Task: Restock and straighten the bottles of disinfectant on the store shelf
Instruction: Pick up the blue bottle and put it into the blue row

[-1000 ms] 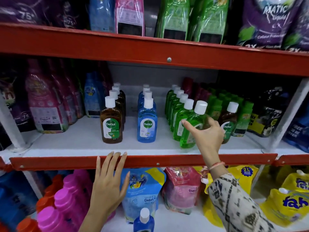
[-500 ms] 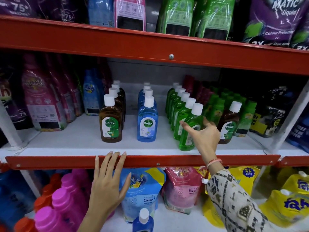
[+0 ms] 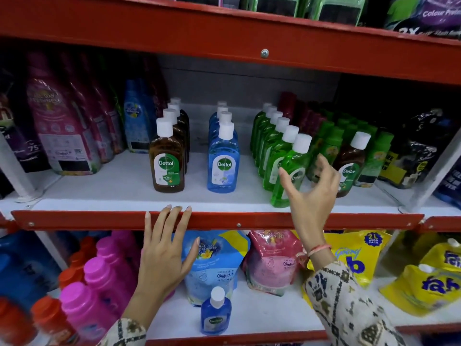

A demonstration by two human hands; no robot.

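Note:
On the white middle shelf [image 3: 99,191] stand three rows of Dettol bottles with white caps: a brown row [image 3: 167,166], a blue row [image 3: 222,166] and a green row whose front bottle [image 3: 291,161] leans a little to the right. My right hand [image 3: 311,193] hovers just in front of that front green bottle, fingers spread and holding nothing. A lone brown Dettol bottle [image 3: 350,161] stands right of the green row, among green-capped bottles. My left hand [image 3: 164,255] is open, fingertips resting on the red shelf lip [image 3: 249,219]. One small blue Dettol bottle [image 3: 215,315] stands on the lower shelf.
Purple and pink detergent pouches [image 3: 62,136] fill the middle shelf's left side, dark pouches [image 3: 419,151] its right. Below are pink bottles [image 3: 99,283], blue and pink Comfort pouches [image 3: 214,265] and yellow pouches [image 3: 436,283]. A red shelf beam [image 3: 264,53] runs overhead.
My right hand has let go of the front green bottle and opened, drawing back slightly. The left hand stays on the shelf lip. The view has dropped lower.

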